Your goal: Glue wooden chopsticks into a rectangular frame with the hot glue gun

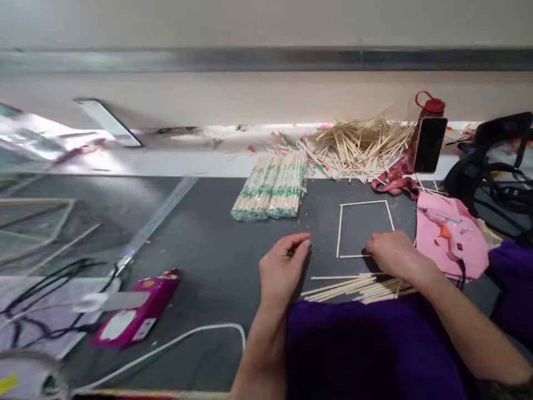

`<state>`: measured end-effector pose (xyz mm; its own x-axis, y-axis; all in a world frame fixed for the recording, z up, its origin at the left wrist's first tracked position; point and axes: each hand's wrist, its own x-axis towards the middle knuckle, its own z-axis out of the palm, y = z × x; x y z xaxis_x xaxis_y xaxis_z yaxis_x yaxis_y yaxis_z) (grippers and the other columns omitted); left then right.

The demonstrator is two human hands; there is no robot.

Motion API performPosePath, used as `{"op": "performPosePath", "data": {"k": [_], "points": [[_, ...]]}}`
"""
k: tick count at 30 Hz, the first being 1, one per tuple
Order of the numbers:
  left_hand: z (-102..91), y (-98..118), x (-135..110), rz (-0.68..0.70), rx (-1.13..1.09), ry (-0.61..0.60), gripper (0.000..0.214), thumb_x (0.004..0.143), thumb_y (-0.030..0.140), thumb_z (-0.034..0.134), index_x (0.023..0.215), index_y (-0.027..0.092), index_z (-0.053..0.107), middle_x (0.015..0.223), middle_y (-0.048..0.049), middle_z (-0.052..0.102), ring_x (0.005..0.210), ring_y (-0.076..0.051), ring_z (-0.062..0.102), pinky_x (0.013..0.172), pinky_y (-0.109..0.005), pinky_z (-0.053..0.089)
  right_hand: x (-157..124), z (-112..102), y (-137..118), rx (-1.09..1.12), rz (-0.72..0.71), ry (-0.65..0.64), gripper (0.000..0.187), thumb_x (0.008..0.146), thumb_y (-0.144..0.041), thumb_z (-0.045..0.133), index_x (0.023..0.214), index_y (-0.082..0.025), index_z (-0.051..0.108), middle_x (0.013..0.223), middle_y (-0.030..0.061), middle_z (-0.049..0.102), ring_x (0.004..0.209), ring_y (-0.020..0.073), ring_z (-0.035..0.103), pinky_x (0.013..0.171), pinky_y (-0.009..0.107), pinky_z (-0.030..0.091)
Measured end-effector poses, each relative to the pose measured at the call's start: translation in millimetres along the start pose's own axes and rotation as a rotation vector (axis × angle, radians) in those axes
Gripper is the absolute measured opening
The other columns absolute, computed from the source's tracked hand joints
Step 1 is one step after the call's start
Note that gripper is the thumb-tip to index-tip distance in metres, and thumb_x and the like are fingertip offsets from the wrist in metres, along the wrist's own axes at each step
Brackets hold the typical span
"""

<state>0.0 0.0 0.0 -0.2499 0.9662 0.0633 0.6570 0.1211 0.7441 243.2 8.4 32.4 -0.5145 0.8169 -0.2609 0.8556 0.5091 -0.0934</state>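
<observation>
Four thin wooden sticks form a rough square outline [340, 230] on the dark grey tabletop. My right hand [393, 255] is at its lower right corner, fingers closed at the end of the bottom stick [353, 256]. To the left of the outline, my left hand [285, 266] hovers with thumb and forefinger pinched together; anything between the tips is too small to see. Close to my body, partly under my right hand, lies a loose pile of sticks [341, 290]. Right of the outline, a glue gun [452, 239] rests on a pink sheet [428, 244].
Beyond my hands lies a clear-wrapped pack of sticks [270, 189]; behind it, a heap of loose sticks [362, 147]. A phone [431, 145] leans on a red-capped bottle [435, 104]. At left are a magenta box [137, 311], a white cable [183, 336] and a stick frame [62, 222].
</observation>
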Motion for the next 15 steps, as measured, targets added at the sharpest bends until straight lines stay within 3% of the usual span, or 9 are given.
{"op": "performPosePath", "data": {"k": [5, 11, 15], "points": [[9.8, 0.3, -5.3, 0.203, 0.093, -0.166, 0.024, 0.078, 0.039, 0.058, 0.091, 0.025, 0.073, 0.088, -0.0011, 0.071, 0.082, -0.018, 0.065, 0.078, -0.030, 0.049, 0.5, -2.8, -0.6, 0.013, 0.043, -0.025, 0.026, 0.083, -0.013, 0.047, 0.095, -0.019, 0.069, 0.093, 0.0090, 0.068, 0.075, 0.0193, 0.067, 0.057, 0.026, 0.037], [15.0, 8.1, -11.2, 0.356, 0.260, -0.261, 0.017, 0.081, 0.031, 0.061, 0.093, 0.026, 0.072, 0.086, -0.0004, 0.069, 0.087, -0.018, 0.063, 0.076, -0.029, 0.047, -20.5, -23.1, 24.2, 0.135, 0.237, 0.200, 0.022, 0.089, -0.022, 0.046, 0.092, -0.022, 0.067, 0.094, 0.0027, 0.068, 0.081, 0.0157, 0.063, 0.060, 0.026, 0.032], [19.7, 13.4, -13.7, 0.352, 0.371, -0.276, 0.018, 0.083, 0.030, 0.061, 0.097, 0.026, 0.070, 0.090, -0.0002, 0.070, 0.093, -0.019, 0.062, 0.077, -0.028, 0.045, -31.7, -25.1, 33.9, 0.105, 0.312, 0.085, 0.020, 0.086, -0.020, 0.048, 0.088, -0.022, 0.068, 0.092, 0.0027, 0.069, 0.078, 0.0159, 0.062, 0.057, 0.028, 0.027]]}}
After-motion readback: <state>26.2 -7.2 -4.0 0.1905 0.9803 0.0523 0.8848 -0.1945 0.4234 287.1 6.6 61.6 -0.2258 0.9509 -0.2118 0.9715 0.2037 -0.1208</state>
